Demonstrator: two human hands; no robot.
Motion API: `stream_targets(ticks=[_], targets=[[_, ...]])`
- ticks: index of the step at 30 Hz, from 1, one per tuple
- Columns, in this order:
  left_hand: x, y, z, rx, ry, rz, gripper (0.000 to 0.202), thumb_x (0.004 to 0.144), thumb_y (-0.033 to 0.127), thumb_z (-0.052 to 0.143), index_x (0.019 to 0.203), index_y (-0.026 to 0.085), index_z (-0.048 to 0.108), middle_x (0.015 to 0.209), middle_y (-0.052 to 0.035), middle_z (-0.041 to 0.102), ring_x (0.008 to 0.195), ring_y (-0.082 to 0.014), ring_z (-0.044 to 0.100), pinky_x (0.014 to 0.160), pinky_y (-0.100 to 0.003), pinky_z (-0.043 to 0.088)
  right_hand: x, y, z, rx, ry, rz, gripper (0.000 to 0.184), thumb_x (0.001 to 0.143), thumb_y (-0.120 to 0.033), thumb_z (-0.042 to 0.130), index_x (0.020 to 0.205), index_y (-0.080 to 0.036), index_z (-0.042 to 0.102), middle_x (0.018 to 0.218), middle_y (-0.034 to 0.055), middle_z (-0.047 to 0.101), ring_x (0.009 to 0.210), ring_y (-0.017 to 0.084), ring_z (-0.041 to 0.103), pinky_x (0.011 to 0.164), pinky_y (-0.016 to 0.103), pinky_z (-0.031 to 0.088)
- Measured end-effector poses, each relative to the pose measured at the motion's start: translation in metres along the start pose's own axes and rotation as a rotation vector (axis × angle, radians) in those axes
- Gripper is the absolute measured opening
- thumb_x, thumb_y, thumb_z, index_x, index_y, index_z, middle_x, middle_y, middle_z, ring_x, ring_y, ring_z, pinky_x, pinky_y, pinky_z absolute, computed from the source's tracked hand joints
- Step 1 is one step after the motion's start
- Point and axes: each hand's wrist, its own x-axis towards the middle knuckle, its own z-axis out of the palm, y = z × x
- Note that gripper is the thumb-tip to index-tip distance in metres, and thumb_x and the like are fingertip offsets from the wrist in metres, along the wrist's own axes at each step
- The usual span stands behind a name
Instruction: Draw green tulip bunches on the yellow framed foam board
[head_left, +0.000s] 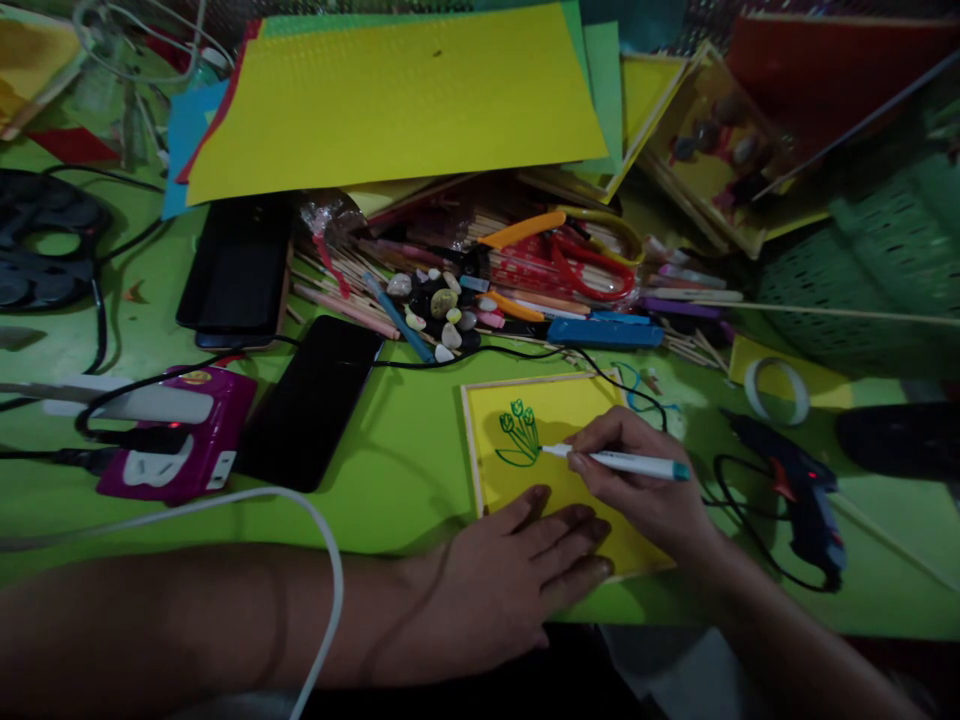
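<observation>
Green table underneath; near, right of centre, yellow framed board; on its near left part, left hand flat, fingers slightly spread, gripping nothing; to the right, right hand, fingers pinched round white marker, tip beside green drawn flowers.

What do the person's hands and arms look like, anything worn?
The left hand and right hand are ungloved, with no ring or watch visible. The left forearm and right forearm show no sleeve. A white cable crosses in front of the left forearm. The picture is too dim for finer markings.
</observation>
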Motion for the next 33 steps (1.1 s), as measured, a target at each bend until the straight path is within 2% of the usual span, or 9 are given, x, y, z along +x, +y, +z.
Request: stream_targets(ticks=[10, 21, 28, 33], targets=[[0.0000, 0.0002, 0.0000, -0.002, -0.009, -0.003, 0.080, 0.095, 0.054, 0.065, 0.161, 0.018, 0.039, 0.170, -0.0082, 0.039, 0.154, -0.0244, 0.036, 0.128, -0.046, 0.027, 0.0030, -0.0008, 0.0030, 0.003, 0.061, -0.045, 0.009, 0.086, -0.025, 0.070, 0.082, -0.023, 0.062, 0.069, -0.0007, 0.067, 0.057, 0.014, 0.061, 0.052, 0.025, 0.048], [0.0008, -0.0004, -0.0009, -0.009, -0.007, 0.001, 0.079, 0.095, 0.054, 0.066, 0.160, 0.018, 0.040, 0.170, -0.0072, 0.040, 0.153, -0.0236, 0.037, 0.128, -0.045, 0.026, 0.0081, -0.0087, 0.0046, -0.004, 0.172, -0.059, 0.013, 0.082, -0.022, 0.071, 0.077, -0.023, 0.060, 0.064, -0.0025, 0.062, 0.052, 0.013, 0.055, 0.048, 0.024, 0.044], [0.0012, -0.0005, 0.0010, -0.002, -0.015, 0.000, 0.078, 0.096, 0.054, 0.064, 0.161, 0.019, 0.039, 0.171, -0.0073, 0.038, 0.154, -0.0236, 0.036, 0.128, -0.045, 0.023, 0.0077, -0.0038, 0.0024, -0.033, 0.222, -0.021, 0.013, 0.083, -0.025, 0.071, 0.078, -0.024, 0.059, 0.064, -0.0014, 0.063, 0.053, 0.014, 0.053, 0.049, 0.026, 0.042], [0.0011, -0.0024, -0.0013, 0.028, -0.016, 0.005, 0.076, 0.098, 0.056, 0.060, 0.161, 0.020, 0.038, 0.171, -0.0060, 0.038, 0.155, -0.0226, 0.035, 0.127, -0.044, 0.025, 0.0080, -0.0008, 0.0016, -0.042, 0.234, -0.048, 0.014, 0.084, -0.026, 0.070, 0.076, -0.023, 0.059, 0.063, -0.0020, 0.061, 0.051, 0.013, 0.051, 0.047, 0.026, 0.040]])
